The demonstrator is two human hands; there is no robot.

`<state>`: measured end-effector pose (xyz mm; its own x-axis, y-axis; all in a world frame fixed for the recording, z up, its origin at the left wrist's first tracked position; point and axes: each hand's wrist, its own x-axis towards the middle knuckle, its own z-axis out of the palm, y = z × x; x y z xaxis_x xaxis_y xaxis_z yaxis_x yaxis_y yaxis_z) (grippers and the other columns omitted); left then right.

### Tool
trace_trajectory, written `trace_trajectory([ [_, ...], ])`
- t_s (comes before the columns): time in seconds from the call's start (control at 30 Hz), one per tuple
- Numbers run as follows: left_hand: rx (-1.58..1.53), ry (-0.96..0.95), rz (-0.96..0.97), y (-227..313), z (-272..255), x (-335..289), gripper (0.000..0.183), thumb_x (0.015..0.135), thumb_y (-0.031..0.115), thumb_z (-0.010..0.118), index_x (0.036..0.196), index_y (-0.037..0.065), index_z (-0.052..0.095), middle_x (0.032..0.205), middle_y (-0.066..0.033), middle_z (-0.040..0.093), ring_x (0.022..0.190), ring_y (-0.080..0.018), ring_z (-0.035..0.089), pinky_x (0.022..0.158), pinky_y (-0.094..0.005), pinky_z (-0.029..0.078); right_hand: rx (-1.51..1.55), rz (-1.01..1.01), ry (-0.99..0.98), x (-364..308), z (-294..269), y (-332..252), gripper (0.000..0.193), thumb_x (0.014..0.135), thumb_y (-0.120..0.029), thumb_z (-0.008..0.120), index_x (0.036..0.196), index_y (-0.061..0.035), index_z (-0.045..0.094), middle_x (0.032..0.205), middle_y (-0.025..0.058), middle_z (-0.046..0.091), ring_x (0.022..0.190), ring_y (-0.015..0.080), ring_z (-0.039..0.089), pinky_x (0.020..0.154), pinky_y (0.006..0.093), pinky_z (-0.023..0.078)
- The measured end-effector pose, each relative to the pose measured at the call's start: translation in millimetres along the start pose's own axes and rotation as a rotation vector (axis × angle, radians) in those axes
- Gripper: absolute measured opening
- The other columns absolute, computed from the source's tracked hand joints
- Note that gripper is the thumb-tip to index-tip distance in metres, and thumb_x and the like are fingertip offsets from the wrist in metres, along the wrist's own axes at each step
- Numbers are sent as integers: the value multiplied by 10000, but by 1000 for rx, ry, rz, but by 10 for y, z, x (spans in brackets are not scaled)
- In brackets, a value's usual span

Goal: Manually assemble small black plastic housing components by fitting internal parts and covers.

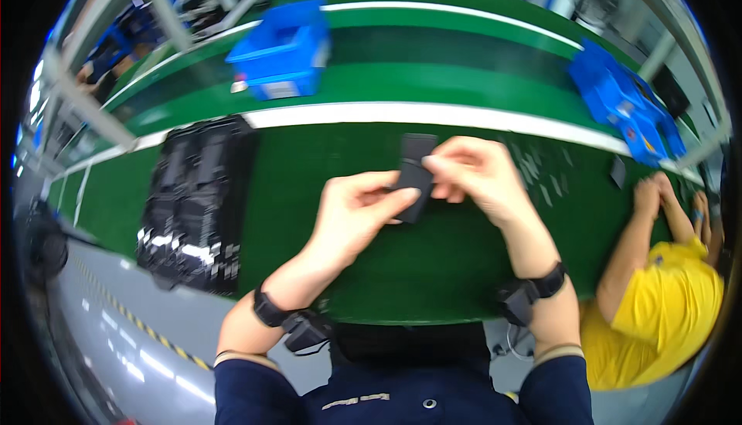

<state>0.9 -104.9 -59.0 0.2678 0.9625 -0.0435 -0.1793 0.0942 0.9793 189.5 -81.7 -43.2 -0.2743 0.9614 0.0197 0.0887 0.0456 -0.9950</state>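
A black, flat, oblong piece [418, 181] stands tilted over the green bench between my two hands. My left hand [355, 208] grips its lower left part, thumb across the front. At the upper right edge, my right hand [473, 170] pinches with thumb and forefinger; whether a smaller part sits between those fingertips I cannot make out. A line crosses the piece near its top, so it may be two parts. Right of my right hand, several thin clear strips [541, 170] lie scattered on the bench.
A black tray [246, 154] with dark parts and shiny wrappings lies at the left. Blue bins [278, 77] stand beyond the white rail, with other blue bins [641, 119] at far right. A co-worker in a yellow shirt [665, 317] works at the right, near a small dark piece [617, 171].
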Motion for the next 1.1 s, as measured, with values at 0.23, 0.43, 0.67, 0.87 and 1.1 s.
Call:
trace_trajectory([
  [0.23,574,295,62,672,-818,-567,276,742,62,703,993,-34,643,868,-81,665,733,-102,613,661,-238,497,-119,-91,280,-70,-296,134,237,837,-283,635,794,-52,605,628,0,582,511,50,539,433,159,344],
  [0.43,625,694,9,1111,-2558,-1439,453,691,51,721,1110,-33,571,777,-26,640,695,-88,596,670,-198,451,-101,-101,37,-11,14,73,139,812,-151,662,775,-29,607,621,-2,574,536,48,537,475,175,412],
  [0.67,865,734,-191,984,-2670,-1386,488,628,136,770,1082,44,617,772,-49,629,677,-127,576,676,-240,424,-138,-64,-9,-21,12,141,127,808,-130,658,774,-16,611,641,5,585,561,55,552,487,185,438],
  [0.87,1690,928,314,844,-2669,-1628,307,767,199,670,1030,43,645,1036,-137,617,979,-259,583,838,-333,459,-183,-34,22,-16,-27,144,131,805,-143,659,772,-24,617,624,0,590,540,57,553,471,170,407],
  [1.1,1471,938,276,289,-2297,-1585,298,897,131,484,1130,-41,555,1150,-203,563,1104,-318,524,962,-366,393,-163,-37,-31,-5,1,171,128,800,-125,661,759,-13,615,622,4,582,549,55,544,493,183,432],
])
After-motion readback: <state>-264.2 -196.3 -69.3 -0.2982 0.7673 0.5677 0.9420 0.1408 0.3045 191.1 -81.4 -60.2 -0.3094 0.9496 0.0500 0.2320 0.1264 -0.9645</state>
